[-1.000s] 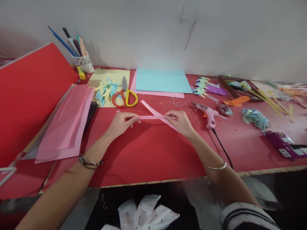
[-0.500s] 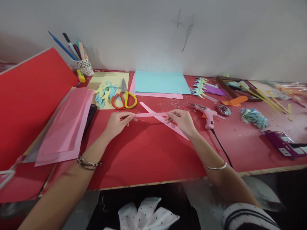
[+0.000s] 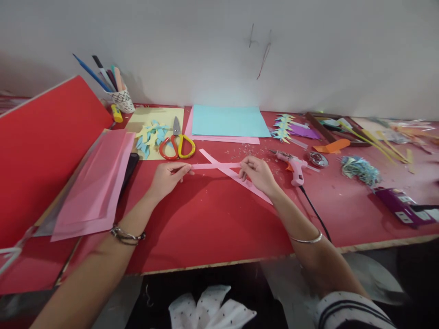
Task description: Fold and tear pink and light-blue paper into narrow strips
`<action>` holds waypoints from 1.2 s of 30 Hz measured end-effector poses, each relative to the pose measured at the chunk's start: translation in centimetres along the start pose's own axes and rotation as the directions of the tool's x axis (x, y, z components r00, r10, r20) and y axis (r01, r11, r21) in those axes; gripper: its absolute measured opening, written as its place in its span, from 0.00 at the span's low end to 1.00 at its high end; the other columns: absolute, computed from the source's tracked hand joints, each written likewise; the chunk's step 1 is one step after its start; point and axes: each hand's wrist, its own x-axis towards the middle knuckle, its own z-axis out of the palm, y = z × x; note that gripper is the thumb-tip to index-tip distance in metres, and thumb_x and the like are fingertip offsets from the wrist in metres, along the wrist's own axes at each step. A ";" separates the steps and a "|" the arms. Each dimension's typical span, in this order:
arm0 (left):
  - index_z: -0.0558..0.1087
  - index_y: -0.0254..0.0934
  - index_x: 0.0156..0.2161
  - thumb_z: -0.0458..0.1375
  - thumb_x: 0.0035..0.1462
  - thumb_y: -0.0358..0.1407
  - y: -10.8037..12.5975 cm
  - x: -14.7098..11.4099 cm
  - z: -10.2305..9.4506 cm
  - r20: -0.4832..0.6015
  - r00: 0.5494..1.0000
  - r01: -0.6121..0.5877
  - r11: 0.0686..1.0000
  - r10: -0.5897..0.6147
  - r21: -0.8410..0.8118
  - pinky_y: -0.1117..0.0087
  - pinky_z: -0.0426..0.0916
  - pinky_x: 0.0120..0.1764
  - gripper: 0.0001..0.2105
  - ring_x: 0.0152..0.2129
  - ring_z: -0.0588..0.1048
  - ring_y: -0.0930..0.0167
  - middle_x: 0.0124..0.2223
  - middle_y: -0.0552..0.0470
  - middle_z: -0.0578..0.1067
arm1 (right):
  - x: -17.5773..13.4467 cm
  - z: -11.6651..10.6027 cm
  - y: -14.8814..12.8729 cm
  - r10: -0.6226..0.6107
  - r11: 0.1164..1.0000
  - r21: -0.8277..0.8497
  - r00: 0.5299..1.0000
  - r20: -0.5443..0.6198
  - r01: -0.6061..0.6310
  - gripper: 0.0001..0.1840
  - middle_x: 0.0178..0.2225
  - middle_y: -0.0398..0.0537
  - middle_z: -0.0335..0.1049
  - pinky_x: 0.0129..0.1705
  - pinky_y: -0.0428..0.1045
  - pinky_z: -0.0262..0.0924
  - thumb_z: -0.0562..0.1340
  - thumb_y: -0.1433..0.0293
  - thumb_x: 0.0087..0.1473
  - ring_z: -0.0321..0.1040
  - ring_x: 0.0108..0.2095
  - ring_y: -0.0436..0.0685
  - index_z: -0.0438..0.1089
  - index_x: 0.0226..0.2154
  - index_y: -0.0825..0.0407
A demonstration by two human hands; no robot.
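Pink paper strip (image 3: 214, 166) held level just above red table (image 3: 219, 228), pinched at one end by left hand (image 3: 167, 178) and at other end by right hand (image 3: 259, 175), fingertips of both closed on it. Second pink strip (image 3: 236, 176) lying diagonally on table, crossing beneath held strip and passing under right hand. Behind hands: scissors (image 3: 177, 144) with red and yellow handles on yellow sheet (image 3: 156, 119), amid blue paper cut-outs (image 3: 148, 135); light blue sheet (image 3: 229, 121) over pink sheet. Right of right hand: pink glue gun (image 3: 293, 164), cord trailing toward table edge. Far left: stacked pink sheets (image 3: 94, 183) against raised red board (image 3: 41, 146); pen cup (image 3: 121, 98) by wall.
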 end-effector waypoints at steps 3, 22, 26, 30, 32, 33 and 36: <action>0.74 0.34 0.26 0.52 0.47 0.40 -0.1 0.0 0.0 0.001 1.000 0.008 1.000 -0.008 0.012 0.77 0.59 0.19 0.13 0.13 0.62 0.78 0.24 0.53 0.76 | -0.1 -0.1 -0.1 -0.016 0.996 -0.090 1.000 0.011 0.017 0.09 0.15 0.39 0.62 0.18 0.42 0.51 0.52 0.68 0.49 0.59 0.15 0.45 0.55 0.20 0.51; 0.65 0.35 0.40 0.41 0.58 0.39 4.0 -2.8 3.8 0.367 0.888 -0.381 0.890 0.277 0.250 0.64 0.63 0.39 0.14 0.34 0.71 0.67 0.36 0.47 0.73 | -1.8 1.5 -2.9 -0.282 0.883 -0.259 0.883 0.375 0.392 0.10 0.18 0.38 0.55 0.26 0.42 0.48 0.49 0.70 0.52 0.53 0.20 0.46 0.56 0.21 0.52; 0.64 0.37 0.32 0.39 0.58 0.40 4.2 -3.6 3.6 0.419 0.898 -0.226 0.959 0.136 0.173 0.72 0.60 0.26 0.14 0.23 0.69 0.72 0.25 0.53 0.70 | -2.1 1.0 -3.0 -0.225 0.923 -0.224 0.910 0.348 0.313 0.09 0.17 0.37 0.57 0.25 0.42 0.49 0.49 0.71 0.52 0.54 0.20 0.46 0.55 0.22 0.51; 0.60 0.38 0.26 0.39 0.58 0.42 3.6 -4.0 2.6 0.398 0.911 -0.175 0.975 0.107 0.138 0.74 0.59 0.26 0.15 0.22 0.67 0.73 0.24 0.56 0.66 | -2.0 0.6 -2.5 -0.193 0.939 -0.214 0.927 0.321 0.269 0.10 0.17 0.37 0.57 0.25 0.43 0.49 0.49 0.71 0.52 0.55 0.20 0.46 0.54 0.21 0.51; 0.58 0.38 0.24 0.39 0.58 0.42 3.3 -4.2 2.1 0.416 0.906 -0.159 0.973 0.078 0.165 0.73 0.59 0.26 0.15 0.22 0.67 0.73 0.23 0.56 0.65 | -1.9 0.5 -2.3 -0.198 0.938 -0.209 0.922 0.333 0.277 0.10 0.17 0.37 0.57 0.25 0.43 0.49 0.49 0.71 0.52 0.55 0.20 0.46 0.54 0.21 0.51; 0.58 0.39 0.24 0.38 0.57 0.42 3.1 -4.3 1.8 0.425 0.903 -0.154 0.970 0.062 0.186 0.73 0.59 0.26 0.15 0.22 0.67 0.72 0.23 0.56 0.65 | -1.8 0.5 -2.2 -0.200 0.937 -0.210 0.922 0.332 0.279 0.10 0.17 0.37 0.56 0.25 0.43 0.49 0.49 0.71 0.52 0.54 0.20 0.46 0.54 0.20 0.51; 0.57 0.39 0.25 0.38 0.57 0.42 2.7 -4.3 1.0 0.429 0.903 -0.152 0.940 0.007 0.305 0.72 0.58 0.27 0.14 0.23 0.68 0.71 0.24 0.55 0.67 | -1.7 0.3 -1.9 -0.191 0.938 -0.222 0.931 0.312 0.267 0.11 0.16 0.37 0.56 0.26 0.43 0.49 0.49 0.71 0.52 0.54 0.20 0.46 0.54 0.20 0.51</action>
